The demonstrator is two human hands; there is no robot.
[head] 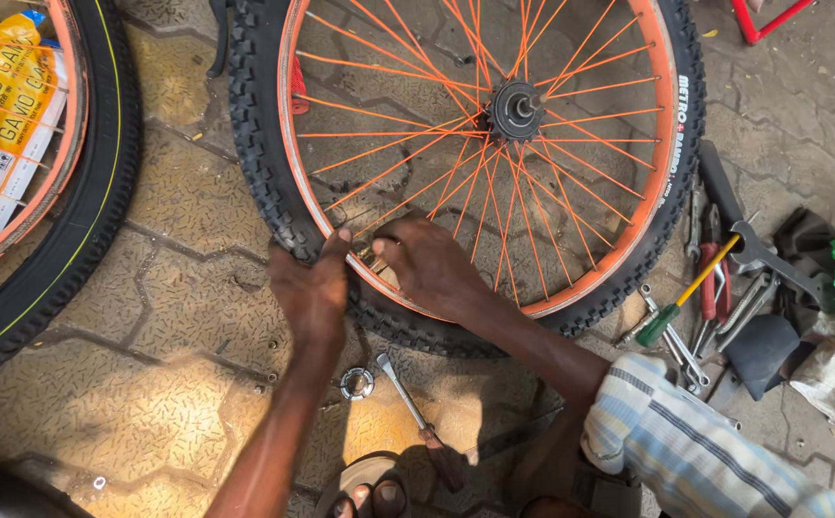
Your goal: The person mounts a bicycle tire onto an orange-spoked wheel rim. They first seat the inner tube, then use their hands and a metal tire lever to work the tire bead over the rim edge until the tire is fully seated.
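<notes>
A bicycle wheel [475, 144] with an orange rim, orange spokes and a knobby black tyre lies on the paved floor [187, 288], filling the far middle of the scene. The left hand [310, 288] is closed over the tyre and rim at the wheel's near-left edge, thumb lying up along the rim. The right hand [427, 261] sits just to its right, inside the rim, fingers pinched together around something small at the spokes; what it pinches is too small to tell, possibly a spoke nipple. The two hands are almost touching.

Near the person, on the floor, lie a small round metal part [357, 383] and a wooden-handled screwdriver [417, 417]. To the right is a heap of spanners and tools [715, 307], among them a green-and-yellow screwdriver [686, 297]. A second wheel [43, 182] lies at the far left.
</notes>
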